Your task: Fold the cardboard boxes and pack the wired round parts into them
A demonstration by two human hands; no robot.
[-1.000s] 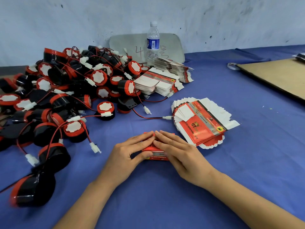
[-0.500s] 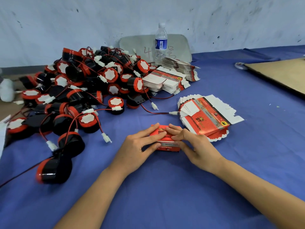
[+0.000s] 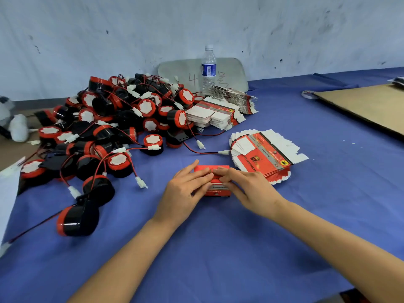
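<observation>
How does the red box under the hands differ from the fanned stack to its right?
The red box is folded into a block; the fanned stack lies as flat sheets. The box is one piece, held by the left hand and right hand; the stack is many, untouched. Both are red printed card.

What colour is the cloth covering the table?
The cloth is blue, seen in the head view.

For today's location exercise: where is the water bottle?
Head view: the water bottle stands at far centre, in front of the grey board, behind a stack of flat boxes.
</observation>
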